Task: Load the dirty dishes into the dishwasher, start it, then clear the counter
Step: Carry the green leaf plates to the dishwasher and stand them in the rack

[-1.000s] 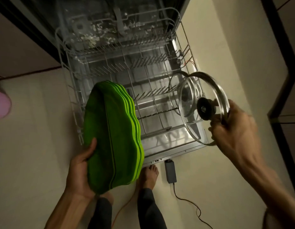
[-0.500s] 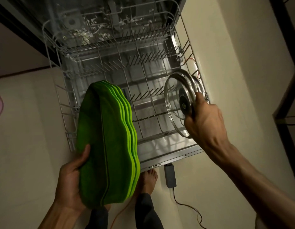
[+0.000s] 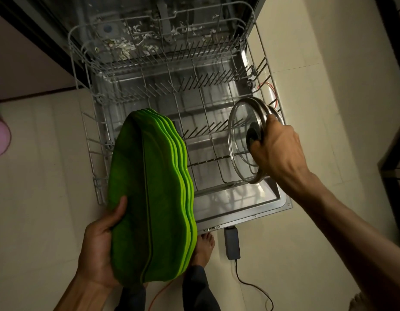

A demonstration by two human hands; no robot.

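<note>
As we look down over the pulled-out dishwasher rack, our left hand grips a stack of green plates on edge, thumb across the top face, above the rack's left side. Our right hand holds a glass lid by its knob at the rack's right side. We judge the stack heavy and stiff, the lid fragile.

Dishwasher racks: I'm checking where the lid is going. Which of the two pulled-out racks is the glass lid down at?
The lower rack, nearer the feet. The right hand holds the glass lid on edge at its right side; the upper rack sits farther back.
</note>
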